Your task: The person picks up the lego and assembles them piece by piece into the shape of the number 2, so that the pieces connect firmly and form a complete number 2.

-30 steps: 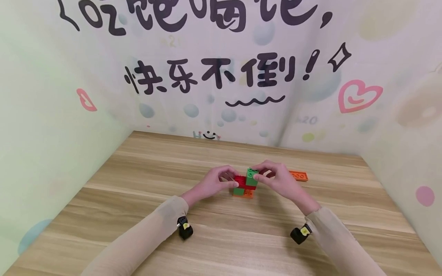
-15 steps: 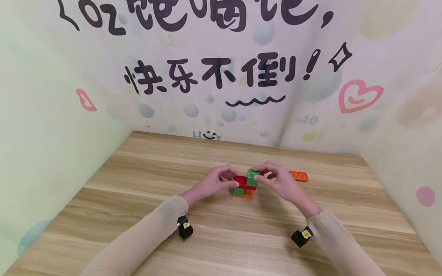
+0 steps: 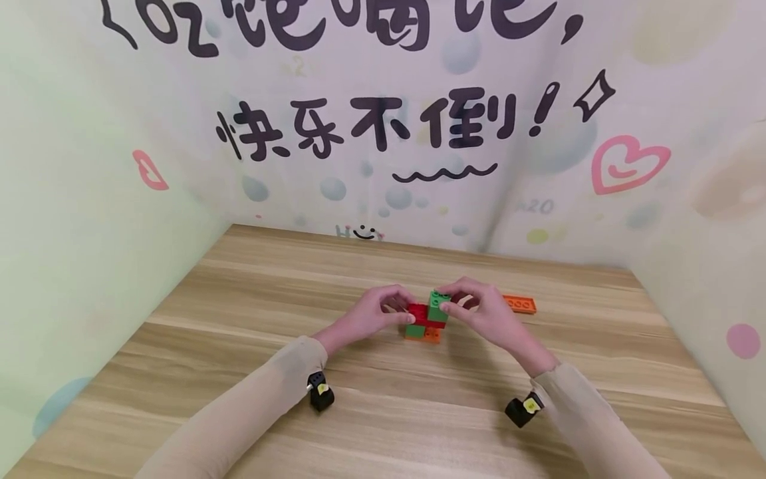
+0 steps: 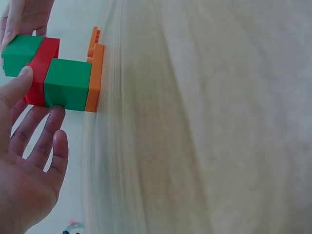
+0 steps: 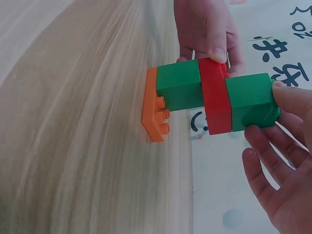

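Observation:
A small stack of toy building bricks stands on the table. Its base is an orange plate (image 5: 152, 105) with bare studs at one end. On the plate's other end sits a green brick (image 4: 67, 85), and a red brick (image 3: 417, 315) lies across the top of that. The upper green brick (image 5: 252, 101) rests on the red brick's overhanging right end. My left hand (image 3: 364, 319) pinches the red brick between thumb and fingers. From the right, my right hand (image 3: 486, 315) grips the upper green brick, thumb on its near side in the head view.
A second orange plate (image 3: 520, 304) lies on the wooden table (image 3: 383, 426), just beyond the right hand. Behind the table's far edge hangs a printed wall cloth (image 3: 323, 206). A black wrist camera (image 3: 321, 394) is strapped to the left sleeve, another (image 3: 522, 410) to the right.
The head view has shifted slightly. Both hands keep their hold on the bricks, and the stack looks the same.

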Demonstrator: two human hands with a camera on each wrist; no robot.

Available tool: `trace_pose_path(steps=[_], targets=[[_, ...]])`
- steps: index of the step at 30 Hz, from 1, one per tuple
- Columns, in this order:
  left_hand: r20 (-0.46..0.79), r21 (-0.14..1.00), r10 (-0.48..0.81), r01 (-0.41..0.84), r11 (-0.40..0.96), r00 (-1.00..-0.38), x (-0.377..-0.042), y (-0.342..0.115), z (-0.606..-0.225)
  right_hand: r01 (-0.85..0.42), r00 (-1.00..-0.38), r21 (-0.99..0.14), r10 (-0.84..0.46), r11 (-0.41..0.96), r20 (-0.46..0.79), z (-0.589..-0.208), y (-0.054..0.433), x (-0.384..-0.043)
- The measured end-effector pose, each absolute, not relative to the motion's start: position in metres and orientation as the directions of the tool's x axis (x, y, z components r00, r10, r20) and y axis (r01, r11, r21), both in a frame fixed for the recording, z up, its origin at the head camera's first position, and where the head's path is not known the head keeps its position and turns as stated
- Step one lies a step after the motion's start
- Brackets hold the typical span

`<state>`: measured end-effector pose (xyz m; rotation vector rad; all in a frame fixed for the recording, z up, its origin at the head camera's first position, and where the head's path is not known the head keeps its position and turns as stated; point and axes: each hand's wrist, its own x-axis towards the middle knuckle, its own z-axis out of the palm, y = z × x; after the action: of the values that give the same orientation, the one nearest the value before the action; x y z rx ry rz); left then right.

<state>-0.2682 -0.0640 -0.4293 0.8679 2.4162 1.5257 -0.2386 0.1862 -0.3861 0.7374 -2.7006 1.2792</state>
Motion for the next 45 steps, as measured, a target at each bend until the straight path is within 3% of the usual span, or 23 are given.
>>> trace_pose_path(steps=[45], targets=[[0.163, 0.886, 0.545, 0.364, 0.285, -0.823, -0.2670, -0.0650, -0.4335, -0.542, -0.838, -0.605, -0.428, 0.583, 0.338, -0.3864, 0.1855, -0.2347]])
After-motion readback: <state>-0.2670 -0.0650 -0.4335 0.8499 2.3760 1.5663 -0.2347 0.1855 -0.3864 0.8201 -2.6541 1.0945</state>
